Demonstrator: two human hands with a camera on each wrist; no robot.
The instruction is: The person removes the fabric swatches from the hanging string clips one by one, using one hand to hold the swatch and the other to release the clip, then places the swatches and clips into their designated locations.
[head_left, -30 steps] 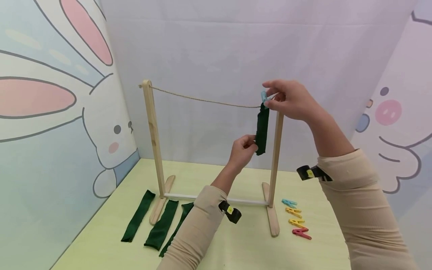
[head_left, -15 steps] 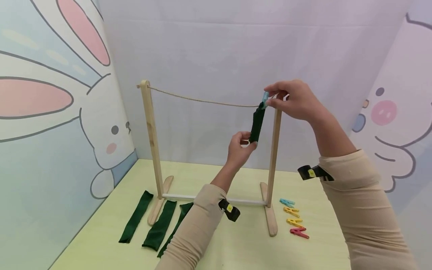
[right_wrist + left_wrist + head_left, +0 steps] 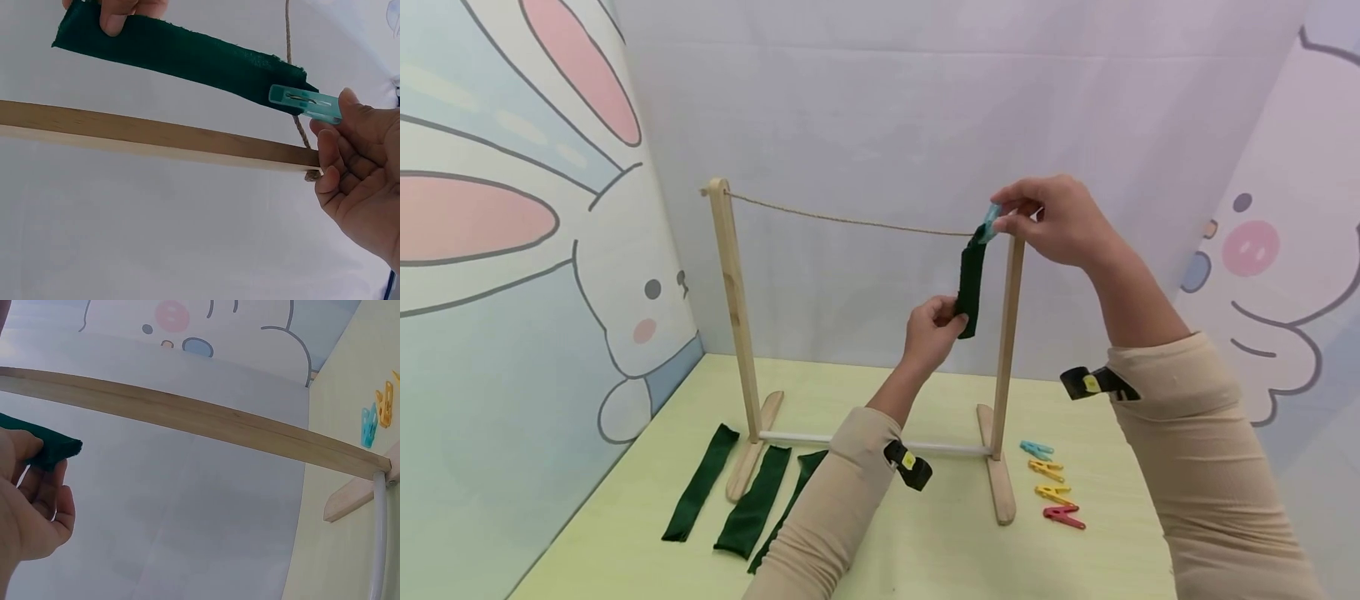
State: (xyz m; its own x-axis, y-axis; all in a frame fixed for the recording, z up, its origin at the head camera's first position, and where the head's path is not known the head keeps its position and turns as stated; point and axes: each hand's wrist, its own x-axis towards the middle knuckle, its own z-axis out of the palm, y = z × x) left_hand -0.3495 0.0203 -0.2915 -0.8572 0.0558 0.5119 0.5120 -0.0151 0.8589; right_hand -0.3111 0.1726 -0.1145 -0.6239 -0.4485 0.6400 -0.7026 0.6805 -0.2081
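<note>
A dark green cloth strip (image 3: 971, 279) hangs at the right end of a thin rope (image 3: 850, 222). My right hand (image 3: 1051, 218) pinches the handle end of a light blue clothespin (image 3: 304, 103), whose other end lies over the strip's top at the rope. Lower down, my left hand (image 3: 931, 333) holds the strip between thumb and fingers near its bottom end. In the left wrist view, the strip's end (image 3: 62, 449) sticks out past the fingertips.
A wooden post (image 3: 1009, 342) stands just right of the strip, another post (image 3: 735, 308) at the left. Green strips (image 3: 752, 504) lie at the table's left. Several clothespins, including a red one (image 3: 1063, 516), lie at the right. A white bar (image 3: 947, 449) joins the posts low down.
The strip's lower part swung left with my left hand, which first dipped over its end and now holds slightly higher. The right hand keeps the clothespin, its tilt slightly changed.
</note>
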